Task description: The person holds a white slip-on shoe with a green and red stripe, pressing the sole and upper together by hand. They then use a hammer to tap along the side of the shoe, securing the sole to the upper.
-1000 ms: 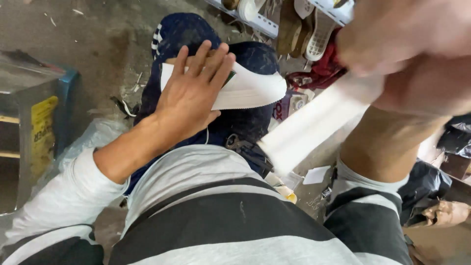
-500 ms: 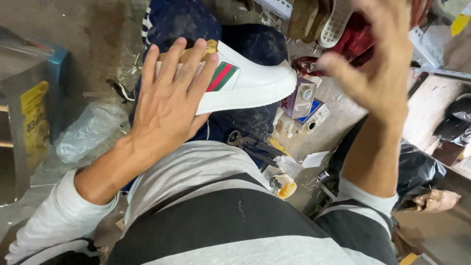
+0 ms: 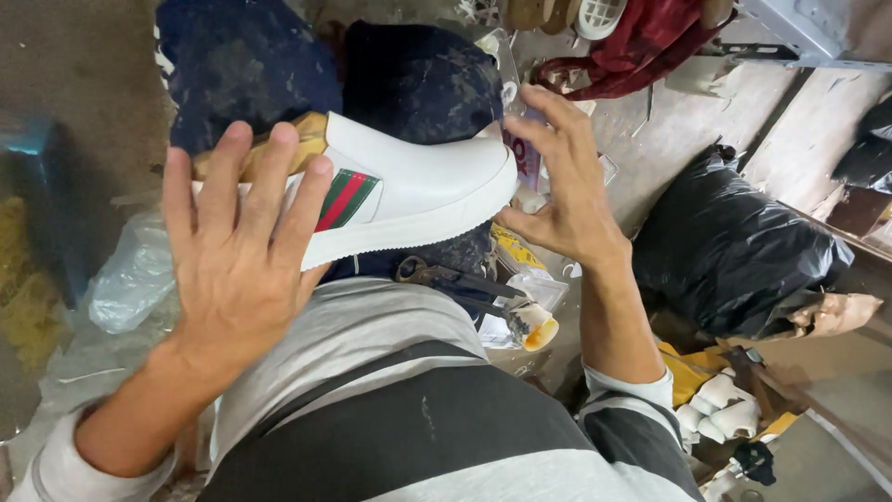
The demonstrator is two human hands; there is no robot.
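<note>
A white slip-on shoe (image 3: 418,191) with a green and red stripe on its side lies across my lap, toe pointing right. My left hand (image 3: 237,246) rests flat on the shoe's heel end with fingers spread, pressing it against my dark blue trousers (image 3: 409,84). Just off the toe hovers my right hand (image 3: 562,181), fingers apart and curled, holding nothing and close to the toe tip. A yellowish insole or lining (image 3: 307,135) shows at the shoe's opening.
A black plastic bag (image 3: 734,246) sits on the floor to the right. Pliers (image 3: 455,279) and a small glue cup (image 3: 534,325) lie below the shoe. Clear plastic (image 3: 135,274) is at left, red cloth (image 3: 650,42) and other shoes at the top.
The white strip my right hand held a second ago is gone. That hand has come down from high right to the shoe's toe. The shoe now shows more fully under my left hand.
</note>
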